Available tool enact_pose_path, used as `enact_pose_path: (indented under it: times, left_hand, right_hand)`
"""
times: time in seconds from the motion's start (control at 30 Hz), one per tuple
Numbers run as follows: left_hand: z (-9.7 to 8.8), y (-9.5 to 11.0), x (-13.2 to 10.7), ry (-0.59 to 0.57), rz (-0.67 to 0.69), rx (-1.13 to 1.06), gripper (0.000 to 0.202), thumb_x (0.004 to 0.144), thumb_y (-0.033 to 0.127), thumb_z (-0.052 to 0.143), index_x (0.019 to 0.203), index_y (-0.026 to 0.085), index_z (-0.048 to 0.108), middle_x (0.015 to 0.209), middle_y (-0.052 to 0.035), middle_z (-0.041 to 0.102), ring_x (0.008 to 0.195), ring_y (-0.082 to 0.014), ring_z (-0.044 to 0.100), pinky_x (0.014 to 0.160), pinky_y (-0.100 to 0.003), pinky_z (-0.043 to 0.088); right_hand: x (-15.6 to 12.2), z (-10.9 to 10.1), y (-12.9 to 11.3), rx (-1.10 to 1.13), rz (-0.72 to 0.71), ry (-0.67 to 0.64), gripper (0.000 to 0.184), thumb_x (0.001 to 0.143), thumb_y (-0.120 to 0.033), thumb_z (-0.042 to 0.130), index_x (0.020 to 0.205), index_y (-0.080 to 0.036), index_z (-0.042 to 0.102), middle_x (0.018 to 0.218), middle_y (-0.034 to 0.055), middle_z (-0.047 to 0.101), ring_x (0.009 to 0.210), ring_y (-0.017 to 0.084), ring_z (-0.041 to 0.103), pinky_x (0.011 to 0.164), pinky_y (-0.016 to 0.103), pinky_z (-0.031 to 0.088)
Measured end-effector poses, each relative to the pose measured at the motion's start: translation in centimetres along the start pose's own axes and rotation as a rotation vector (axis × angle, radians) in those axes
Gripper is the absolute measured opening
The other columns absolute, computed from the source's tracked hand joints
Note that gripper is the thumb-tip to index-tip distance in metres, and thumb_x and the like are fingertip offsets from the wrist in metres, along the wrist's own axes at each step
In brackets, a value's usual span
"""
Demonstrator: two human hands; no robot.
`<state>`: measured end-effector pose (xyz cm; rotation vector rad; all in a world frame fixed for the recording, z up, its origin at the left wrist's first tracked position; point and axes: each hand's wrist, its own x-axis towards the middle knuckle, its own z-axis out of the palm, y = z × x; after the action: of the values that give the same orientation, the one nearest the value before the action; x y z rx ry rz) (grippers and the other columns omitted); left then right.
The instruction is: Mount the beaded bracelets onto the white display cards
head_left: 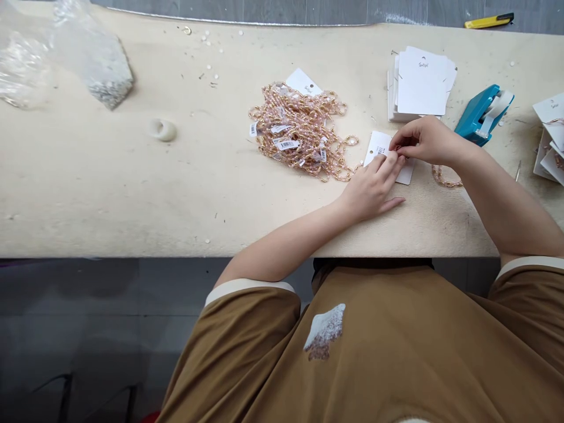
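A white card [375,147] with printed marks and a small hole lies face up under both hands. My left hand [370,187] rests on it with fingers stretched out and the thumb apart. At the card's upper right, my right hand [426,141] is closed in a pinch, its fingertips touching those of the left. A tiny reddish bit shows between them, too small to name. Left of the hands lies a heap of pink and gold bead strands [295,126] with barcode tags. Another bead strand [446,178] lies under my right forearm.
Stacked white cards [422,85] stand behind my right hand, near a teal tape dispenser [478,114]. More cards [550,138] lie at the right edge. A tape roll [163,130], a plastic bag [106,70] and a yellow cutter [488,22] are farther off.
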<state>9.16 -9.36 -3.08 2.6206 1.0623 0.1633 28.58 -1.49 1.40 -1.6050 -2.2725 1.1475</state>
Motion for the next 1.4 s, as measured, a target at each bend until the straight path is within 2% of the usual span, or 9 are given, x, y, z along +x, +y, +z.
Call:
enact_pose_path:
  times: [0.33,0.47,0.57,0.73,0.83,0.97,1.17,1.33,1.4]
  left_hand:
    - [0.2,0.2,-0.2,0.027,0.0,0.024,0.085,0.095,0.067,0.034,0.158,0.011,0.032,0.169,-0.0285,0.017,0.149,-0.042,0.041,0.111,-0.053,0.053]
    - [0.3,0.2,-0.3,0.031,0.009,0.021,0.085,0.095,0.067,0.036,0.159,0.011,0.032,0.169,-0.0287,0.016,0.15,-0.0421,0.04,0.111,-0.053,0.053]
    - [0.4,0.2,-0.3,0.029,0.02,0.025,0.085,0.095,0.066,0.037,0.159,0.01,0.032,0.169,-0.0288,0.018,0.149,-0.0425,0.04,0.111,-0.053,0.052]
    - [0.6,0.2,-0.3,0.051,0.023,0.034,0.081,0.095,0.063,0.042,0.156,0.01,0.037,0.168,-0.0275,0.023,0.148,-0.0414,0.041,0.109,-0.051,0.054]
    - [0.7,0.1,-0.3,0.057,0.022,0.023,0.081,0.094,0.063,0.043,0.156,0.011,0.038,0.168,-0.0269,0.025,0.147,-0.0416,0.042,0.105,-0.051,0.056]
    - [0.6,0.2,-0.3,0.055,0.028,0.008,0.08,0.095,0.061,0.041,0.156,0.01,0.037,0.168,-0.0269,0.024,0.148,-0.0415,0.041,0.11,-0.052,0.053]
    - [0.4,0.1,-0.3,0.044,0.027,0.011,0.078,0.096,0.061,0.039,0.156,0.01,0.038,0.168,-0.027,0.024,0.148,-0.0414,0.041,0.109,-0.053,0.053]
    - [0.5,0.0,-0.3,0.052,0.036,0.012,0.078,0.096,0.062,0.037,0.154,0.011,0.04,0.168,-0.0272,0.024,0.147,-0.0423,0.043,0.109,-0.057,0.054]
    - [0.6,-0.1,-0.2,0.064,0.036,0.011,0.077,0.096,0.062,0.04,0.153,0.011,0.042,0.167,-0.0278,0.026,0.146,-0.0426,0.044,0.108,-0.057,0.054]
  right_hand:
    - [-0.4,0.0,0.4,0.044,0.01,-0.001,0.012,0.081,-0.013,0.067,0.085,-0.022,0.074,0.086,0.0044,0.073,0.084,0.021,0.067,0.078,0.038,0.054]
    - [-0.2,-0.3,0.9,0.11,0.008,-0.006,0.02,0.079,-0.015,0.074,0.097,-0.023,0.071,0.089,0.0039,0.072,0.085,0.02,0.067,0.078,0.037,0.055]
    - [-0.3,-0.7,1.1,0.157,0.014,0.0,0.023,0.075,-0.019,0.081,0.094,-0.023,0.069,0.089,0.0041,0.071,0.085,0.02,0.067,0.08,0.038,0.056]
    - [-0.9,-1.6,1.0,-0.016,0.005,0.039,0.006,0.082,-0.028,0.077,0.085,-0.023,0.075,0.091,0.0067,0.074,0.089,0.024,0.068,0.086,0.044,0.056]
    - [-1.5,-1.8,1.3,-0.118,-0.041,0.095,0.014,0.088,-0.037,0.07,0.093,-0.025,0.078,0.094,0.0075,0.075,0.088,0.025,0.067,0.084,0.045,0.056]
    - [-2.3,-1.2,1.9,-0.226,-0.08,0.109,0.021,0.09,-0.043,0.067,0.091,-0.025,0.078,0.091,0.0089,0.073,0.083,0.024,0.064,0.078,0.044,0.053]
    - [-3.5,0.4,2.0,-0.235,-0.093,0.202,0.016,0.091,-0.029,0.057,0.09,-0.023,0.071,0.098,0.0099,0.068,0.088,0.023,0.062,0.08,0.041,0.051]
    - [-4.1,1.3,2.5,-0.244,-0.101,0.241,0.025,0.093,-0.03,0.056,0.113,-0.023,0.068,0.106,0.0103,0.066,0.086,0.022,0.061,0.078,0.039,0.051]
    - [-4.1,1.4,2.6,-0.225,-0.107,0.247,0.025,0.094,-0.034,0.056,0.112,-0.024,0.07,0.111,0.0107,0.066,0.09,0.023,0.062,0.079,0.04,0.052]
